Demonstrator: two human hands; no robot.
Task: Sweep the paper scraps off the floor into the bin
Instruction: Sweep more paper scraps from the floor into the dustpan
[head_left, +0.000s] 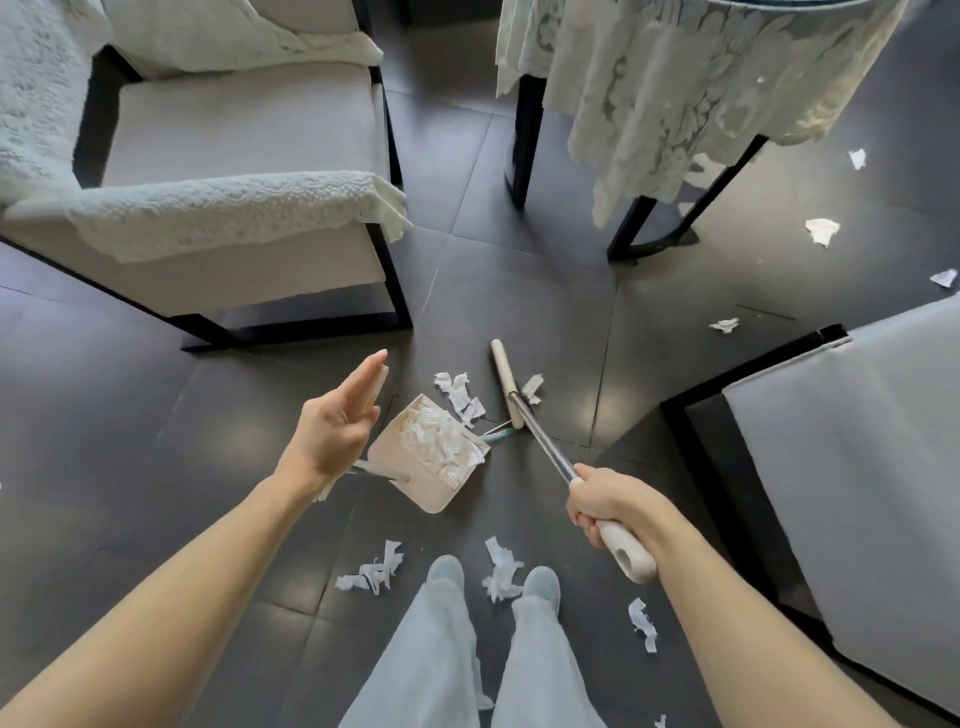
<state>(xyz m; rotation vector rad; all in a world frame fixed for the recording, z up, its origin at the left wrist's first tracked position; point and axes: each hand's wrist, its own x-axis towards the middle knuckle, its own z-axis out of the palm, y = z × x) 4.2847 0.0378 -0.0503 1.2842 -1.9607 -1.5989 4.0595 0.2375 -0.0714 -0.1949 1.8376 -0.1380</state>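
Judged approx half done. Dustpan (431, 457) on floor (156, 415), loaded w/ scraps; bin not in view. R hand (608, 506) wrapped round broom (511, 395) handle. L hand (337, 426) flat, fingers straight, holding nothing. Left: scraps at pan mouth (460, 395), 3 clumps by feet (501, 571), 4 bits far right (822, 230).

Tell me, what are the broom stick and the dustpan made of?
The broom stick looks like polished metal: silvery, with bright reflections. Its grip seems white plastic, smooth and matte. The dustpan is probably cream plastic, judging by its thin moulded walls.
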